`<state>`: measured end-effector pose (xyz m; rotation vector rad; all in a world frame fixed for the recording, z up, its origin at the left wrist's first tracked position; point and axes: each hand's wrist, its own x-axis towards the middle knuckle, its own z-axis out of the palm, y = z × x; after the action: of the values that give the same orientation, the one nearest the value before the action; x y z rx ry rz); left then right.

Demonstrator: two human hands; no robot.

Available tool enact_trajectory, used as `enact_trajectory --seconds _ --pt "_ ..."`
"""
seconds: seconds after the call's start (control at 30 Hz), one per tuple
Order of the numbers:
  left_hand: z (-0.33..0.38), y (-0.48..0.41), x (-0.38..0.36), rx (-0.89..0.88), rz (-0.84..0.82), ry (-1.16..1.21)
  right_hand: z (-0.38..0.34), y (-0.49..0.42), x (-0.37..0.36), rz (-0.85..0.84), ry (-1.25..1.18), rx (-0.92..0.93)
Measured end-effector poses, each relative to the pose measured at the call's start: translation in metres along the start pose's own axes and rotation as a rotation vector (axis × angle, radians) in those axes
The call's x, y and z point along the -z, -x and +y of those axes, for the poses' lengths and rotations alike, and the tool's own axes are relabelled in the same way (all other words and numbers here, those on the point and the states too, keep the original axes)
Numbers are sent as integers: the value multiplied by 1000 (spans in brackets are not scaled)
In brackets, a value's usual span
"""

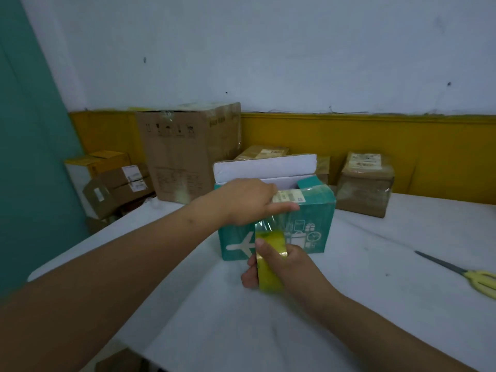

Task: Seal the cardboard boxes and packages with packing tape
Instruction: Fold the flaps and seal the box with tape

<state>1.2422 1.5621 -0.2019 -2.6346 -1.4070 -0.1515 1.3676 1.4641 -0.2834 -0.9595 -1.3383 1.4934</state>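
Observation:
A teal box (308, 232) with a white plane print stands on the white table (375, 304), its white lid flap (265, 166) raised at the back. My left hand (247, 201) rests on the box's top front edge, fingers stretched flat over the label and the tape end. My right hand (279, 267) grips a yellowish roll of packing tape (268, 261) just in front of the box. A clear strip of tape (268, 224) runs from the roll up the front face to under my left hand.
Yellow-handled scissors (467, 275) lie on the table at the right. A tall brown carton (188, 151) and small parcels (118, 181) stand at the back left. A taped brown parcel (365, 183) sits at the back right, against the yellow wall band.

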Motion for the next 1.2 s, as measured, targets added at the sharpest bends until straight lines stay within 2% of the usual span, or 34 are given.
enact_trajectory --seconds 0.07,0.17,0.27,0.33,0.4,0.47,0.53,0.63,0.77,0.9,0.97,1.03,1.13,1.2 --pt "3 4 9 18 38 -135 -2 4 2 59 169 42" --pt "11 7 19 81 159 -381 -5 24 20 153 623 217" --pt "41 7 18 127 314 -339 -8 48 65 291 888 326" --pt "68 3 10 114 368 -305 -14 67 108 453 1160 344" --pt "93 -2 0 109 385 -269 -20 88 158 618 1375 279" --pt "110 -6 -9 121 409 -210 -21 109 205 711 1499 60" --pt "119 -8 -15 116 473 -131 -23 125 238 698 1500 -127" --pt "127 -8 -17 61 544 41 -24 132 256 675 1392 -141" --pt "122 0 -18 -63 667 188 -26 123 257 686 1383 -204" --pt "104 13 -16 -51 853 281 -31 117 255 690 1573 -471" --pt "98 21 -13 3 907 342 -38 121 253 719 1615 -448" --pt "93 31 -13 70 952 413 -43 127 249 690 1506 -368" --pt "87 51 -18 216 1035 611 -52 129 229 639 1315 -105" --pt "83 67 -25 369 1051 844 -68 122 203 630 1176 75"
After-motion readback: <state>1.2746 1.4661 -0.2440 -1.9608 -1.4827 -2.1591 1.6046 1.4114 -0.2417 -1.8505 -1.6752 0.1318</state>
